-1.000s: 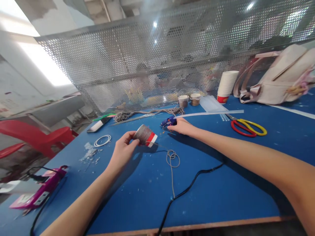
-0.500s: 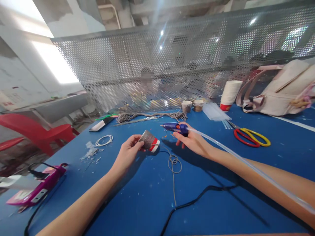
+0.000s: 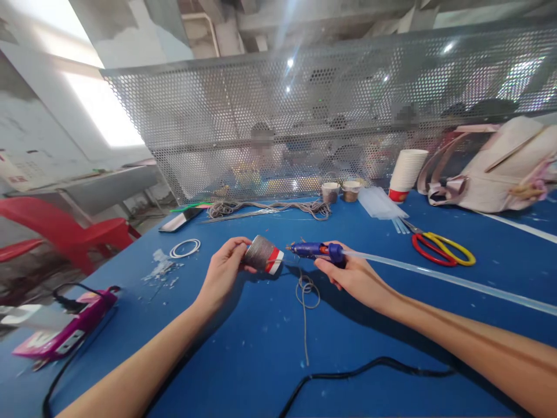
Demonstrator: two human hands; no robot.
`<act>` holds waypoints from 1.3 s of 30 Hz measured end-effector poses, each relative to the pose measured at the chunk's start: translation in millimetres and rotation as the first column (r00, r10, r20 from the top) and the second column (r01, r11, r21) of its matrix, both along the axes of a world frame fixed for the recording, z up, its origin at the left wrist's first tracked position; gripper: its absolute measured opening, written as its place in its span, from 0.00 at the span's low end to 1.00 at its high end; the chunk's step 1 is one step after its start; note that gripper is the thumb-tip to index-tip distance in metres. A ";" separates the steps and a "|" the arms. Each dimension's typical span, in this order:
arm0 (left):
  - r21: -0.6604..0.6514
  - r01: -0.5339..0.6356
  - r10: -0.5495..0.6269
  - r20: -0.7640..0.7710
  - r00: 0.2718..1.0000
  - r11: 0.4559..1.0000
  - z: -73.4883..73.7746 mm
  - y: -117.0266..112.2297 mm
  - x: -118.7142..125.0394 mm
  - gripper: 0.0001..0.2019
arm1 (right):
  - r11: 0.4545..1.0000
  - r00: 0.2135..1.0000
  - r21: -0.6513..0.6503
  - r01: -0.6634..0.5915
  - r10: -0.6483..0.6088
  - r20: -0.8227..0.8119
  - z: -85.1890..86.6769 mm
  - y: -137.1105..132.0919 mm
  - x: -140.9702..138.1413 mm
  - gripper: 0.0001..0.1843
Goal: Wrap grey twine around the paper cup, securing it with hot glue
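Observation:
My left hand [image 3: 226, 264] is closed on a paper cup [image 3: 263, 253] wrapped in grey cord, tipped on its side with a red and white band showing at its right end. In my right hand [image 3: 348, 273] is a blue hot glue gun [image 3: 315, 250], its nozzle pointing left, close to the cup's uncovered band. A long clear glue stick [image 3: 435, 277] runs out of the gun's back over my right forearm. From the cup, loose grey cord [image 3: 307, 292] trails onto the blue table in a small loop.
Red-and-yellow scissors [image 3: 444, 248], clear plastic sleeves [image 3: 379, 203], stacked paper cups [image 3: 408, 174] and a pale backpack [image 3: 500, 174] lie right. Bundled cord [image 3: 226, 209] lies at the back. Left are a white ring [image 3: 184, 248], glue scraps [image 3: 163, 264] and a purple power strip [image 3: 69, 325]. A black cable [image 3: 348, 374] crosses the front.
The glue gun has come lower and is levelled toward the cup. The cup has turned slightly in my left hand, and the black cable has shifted lower, away from the cord's end.

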State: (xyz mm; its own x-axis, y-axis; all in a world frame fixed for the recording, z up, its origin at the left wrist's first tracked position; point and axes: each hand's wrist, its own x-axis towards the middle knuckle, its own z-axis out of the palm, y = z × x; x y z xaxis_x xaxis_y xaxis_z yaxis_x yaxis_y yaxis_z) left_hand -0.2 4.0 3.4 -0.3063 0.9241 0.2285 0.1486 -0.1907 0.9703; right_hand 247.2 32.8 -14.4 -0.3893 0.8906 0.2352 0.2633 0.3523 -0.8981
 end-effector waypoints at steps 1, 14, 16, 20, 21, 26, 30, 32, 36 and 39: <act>0.007 -0.028 0.028 -0.014 1.000 1.000 -0.3 0.5 -1.3 0.12 | 1.000 1.000 -0.022 0.000 0.000 0.001 0.4 -0.2 0.0 0.16; 0.053 -0.200 0.202 -0.029 0.979 0.978 6.2 -7.1 1.8 0.12 | 0.996 1.000 -0.085 -0.016 0.017 0.013 -3.6 -0.6 -1.6 0.16; 0.051 -0.214 0.216 -0.044 0.975 0.976 7.2 -7.3 1.6 0.12 | 0.995 1.000 -0.103 -0.012 0.013 0.006 -3.3 -0.9 -1.7 0.18; 0.047 -0.211 0.210 0.038 0.977 0.976 6.3 -2.9 -2.3 0.12 | 0.993 1.000 -0.115 0.008 -0.006 0.013 -3.9 -1.2 -1.3 0.19; 0.040 -0.196 0.192 0.073 0.979 0.980 5.3 -0.9 -4.1 0.13 | 0.993 1.000 -0.118 0.012 -0.010 0.016 -4.4 -0.9 -1.0 0.20; 0.009 -0.195 0.190 0.179 0.965 0.981 -0.1 8.2 -13.3 0.15 | 0.991 1.000 -0.135 -0.002 0.003 0.009 -6.3 -0.4 0.4 0.21; 0.001 -0.186 0.180 0.243 0.953 0.983 2.1 9.8 -13.6 0.15 | 0.992 1.000 -0.130 -0.009 0.008 -0.009 -5.0 -2.4 -0.2 0.19; -0.009 -0.141 0.137 0.293 0.946 0.990 4.3 9.1 -12.3 0.19 | 0.992 0.999 -0.122 -0.010 0.005 -0.036 -3.6 -3.1 -0.7 0.19; -0.021 -0.063 0.066 0.216 0.974 0.998 3.6 8.5 -12.1 0.17 | 0.999 0.999 -0.001 0.038 -0.038 0.035 0.2 -2.9 -0.5 0.14; -0.046 0.017 -0.014 0.061 0.998 0.999 -0.4 7.9 -12.0 0.15 | 0.994 0.988 0.101 0.047 -0.061 0.140 1.3 -3.3 0.2 0.09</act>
State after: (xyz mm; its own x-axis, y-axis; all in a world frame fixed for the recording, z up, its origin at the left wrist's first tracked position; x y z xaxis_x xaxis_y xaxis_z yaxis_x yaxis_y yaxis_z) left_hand -12.2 11.9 3.0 -0.3040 0.9381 0.1663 0.0867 -0.1465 0.9854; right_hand 247.4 29.5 -13.1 -0.3773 0.8868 0.2670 0.4072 0.4178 -0.8122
